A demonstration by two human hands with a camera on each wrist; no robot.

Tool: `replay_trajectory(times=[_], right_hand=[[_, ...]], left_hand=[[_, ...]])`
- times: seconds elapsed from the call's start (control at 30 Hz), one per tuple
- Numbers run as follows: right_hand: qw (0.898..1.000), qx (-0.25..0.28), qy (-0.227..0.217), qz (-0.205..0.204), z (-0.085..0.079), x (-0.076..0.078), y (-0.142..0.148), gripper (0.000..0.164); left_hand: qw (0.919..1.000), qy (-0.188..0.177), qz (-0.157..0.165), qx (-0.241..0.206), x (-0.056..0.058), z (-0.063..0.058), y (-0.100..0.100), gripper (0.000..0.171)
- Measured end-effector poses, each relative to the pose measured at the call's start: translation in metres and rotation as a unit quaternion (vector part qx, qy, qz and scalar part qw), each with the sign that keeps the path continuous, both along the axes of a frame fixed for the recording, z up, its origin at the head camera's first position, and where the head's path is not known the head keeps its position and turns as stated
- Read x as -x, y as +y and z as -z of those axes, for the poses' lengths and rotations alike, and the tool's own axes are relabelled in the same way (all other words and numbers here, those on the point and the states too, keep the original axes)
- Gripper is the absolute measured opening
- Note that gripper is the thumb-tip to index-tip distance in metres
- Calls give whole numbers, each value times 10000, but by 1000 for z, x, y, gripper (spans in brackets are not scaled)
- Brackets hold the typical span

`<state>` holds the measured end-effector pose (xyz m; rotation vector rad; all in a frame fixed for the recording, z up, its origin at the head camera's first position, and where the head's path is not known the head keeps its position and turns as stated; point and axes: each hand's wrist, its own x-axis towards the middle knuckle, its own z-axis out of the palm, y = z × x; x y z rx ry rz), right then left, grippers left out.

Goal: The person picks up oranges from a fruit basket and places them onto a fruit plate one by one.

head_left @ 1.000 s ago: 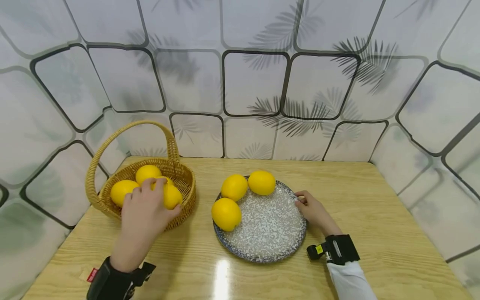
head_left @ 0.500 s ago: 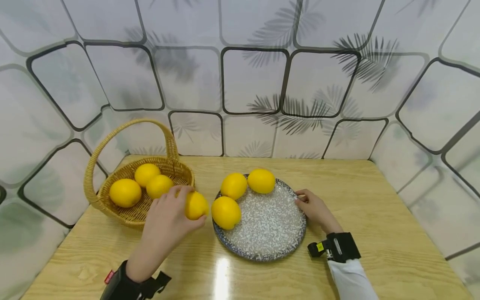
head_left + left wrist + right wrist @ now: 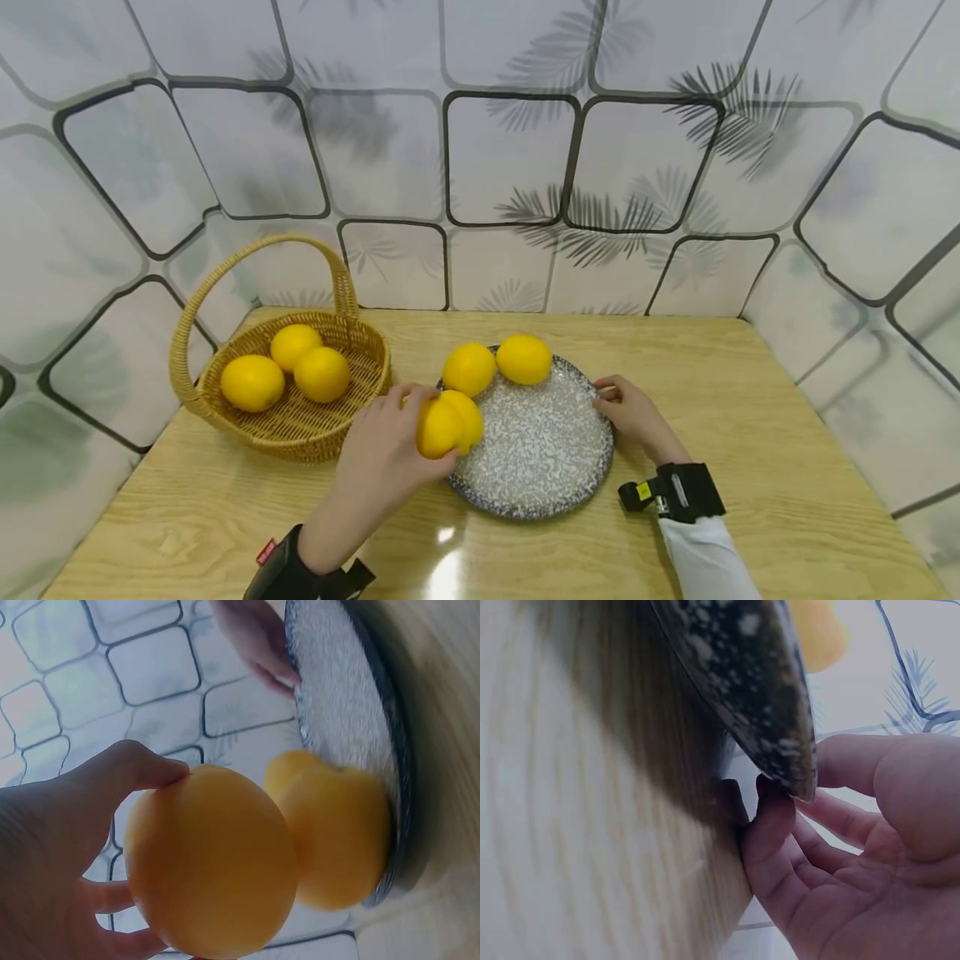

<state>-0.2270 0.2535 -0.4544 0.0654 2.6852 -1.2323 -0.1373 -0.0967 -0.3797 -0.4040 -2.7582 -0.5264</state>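
Observation:
My left hand (image 3: 384, 450) grips a yellow lemon (image 3: 214, 862) between thumb and fingers, above the left edge of a round speckled grey plate (image 3: 536, 446). Behind it, a lemon (image 3: 341, 836) on the plate is partly covered by the held one in the head view. Two more lie along the plate's back left rim, one lemon (image 3: 469, 369) beside another lemon (image 3: 524, 359). At the plate's right side my right hand (image 3: 637, 418) pinches the dark rim, with the thumb on top and fingers underneath in the right wrist view.
A wicker basket (image 3: 378, 367) with a tall arched handle stands at the left and holds three lemons (image 3: 322, 374). All of it sits on a light wooden table (image 3: 675, 358), with a patterned wall covering (image 3: 510, 167) behind and at both sides.
My left hand has lifted a lemon out of the basket and carried it right to the plate's left edge. The right hand stays at the plate's rim.

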Motion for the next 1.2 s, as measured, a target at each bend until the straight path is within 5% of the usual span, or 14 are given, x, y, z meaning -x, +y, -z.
replay_trajectory(times=[0.3, 0.53, 0.9, 1.2], right_hand=[[9998, -102, 138, 35, 4, -1, 3, 40], [9998, -161, 131, 69, 3, 0, 4, 41], [9993, -291, 201, 76, 2, 0, 3, 40], [9993, -292, 217, 32, 0, 0, 1, 39]], left_hand=[[9985, 318, 451, 26, -7, 10, 29, 68], [9958, 1, 913, -75, -11, 19, 48, 70], [9939, -322, 1037, 194, -10, 38, 65, 70], [9919, 35, 1113, 619, -9, 52, 73, 68]])
